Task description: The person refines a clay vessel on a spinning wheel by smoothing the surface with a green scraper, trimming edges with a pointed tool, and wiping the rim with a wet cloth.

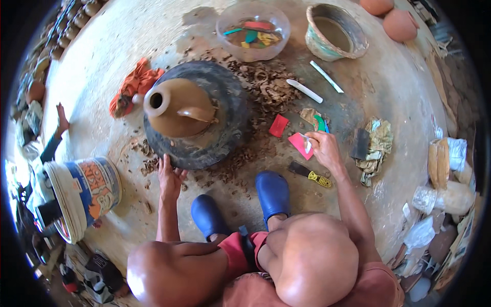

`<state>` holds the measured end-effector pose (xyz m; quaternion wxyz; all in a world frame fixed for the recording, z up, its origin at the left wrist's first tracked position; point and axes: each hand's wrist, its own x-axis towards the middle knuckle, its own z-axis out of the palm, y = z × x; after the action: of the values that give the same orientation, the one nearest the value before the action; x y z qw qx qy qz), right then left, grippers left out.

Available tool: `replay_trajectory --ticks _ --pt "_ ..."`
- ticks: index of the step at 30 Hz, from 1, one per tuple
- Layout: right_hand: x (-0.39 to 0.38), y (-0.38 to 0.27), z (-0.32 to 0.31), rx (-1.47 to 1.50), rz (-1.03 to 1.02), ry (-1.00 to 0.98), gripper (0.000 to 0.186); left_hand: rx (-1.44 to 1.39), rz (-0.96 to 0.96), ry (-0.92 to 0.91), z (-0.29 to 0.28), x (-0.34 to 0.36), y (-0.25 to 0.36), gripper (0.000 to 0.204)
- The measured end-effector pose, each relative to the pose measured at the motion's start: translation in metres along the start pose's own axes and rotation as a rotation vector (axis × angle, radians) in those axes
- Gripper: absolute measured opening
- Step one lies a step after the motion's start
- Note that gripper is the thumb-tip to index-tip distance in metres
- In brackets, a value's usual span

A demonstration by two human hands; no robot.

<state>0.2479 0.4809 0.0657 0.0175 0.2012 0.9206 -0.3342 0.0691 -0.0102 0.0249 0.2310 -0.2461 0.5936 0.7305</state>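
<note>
A brown clay jug (176, 113) with a narrow neck and a side handle sits on a dark round potter's wheel (232, 97). My left hand (171, 176) is at the wheel's near edge, its fingers apart and nothing in them. My right hand (326, 148) pinches a small whitish tool (307, 145), whose exact kind I cannot make out. That tool is over a pinkish-red flat piece (298, 143) on the floor. A second red piece (279, 125) lies beside it. Just beyond the right hand is a green piece (319, 123); nearer me lies a yellow-handled scraper (317, 177).
Clay scraps (268, 87) surround the wheel. Farther back stand a clear basin (225, 43) of coloured pieces and a muddy bucket (313, 43). Two white sticks (307, 92) lie right of the scraps. An orange cloth (134, 84) and a paint bucket (105, 179) are leftward, near another person's limb (53, 140).
</note>
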Motion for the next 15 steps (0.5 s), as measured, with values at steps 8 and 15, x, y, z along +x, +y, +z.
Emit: replay_trajectory --ticks 8,15 --pt "0.080 -0.005 -0.088 -0.074 -0.086 0.444 0.022 -0.086 -0.126 -0.016 -0.023 0.013 0.013 0.071" --pt "0.160 -0.015 -0.156 -0.078 -0.104 0.533 0.020 0.077 0.155 0.300 0.026 0.053 0.022 0.081"
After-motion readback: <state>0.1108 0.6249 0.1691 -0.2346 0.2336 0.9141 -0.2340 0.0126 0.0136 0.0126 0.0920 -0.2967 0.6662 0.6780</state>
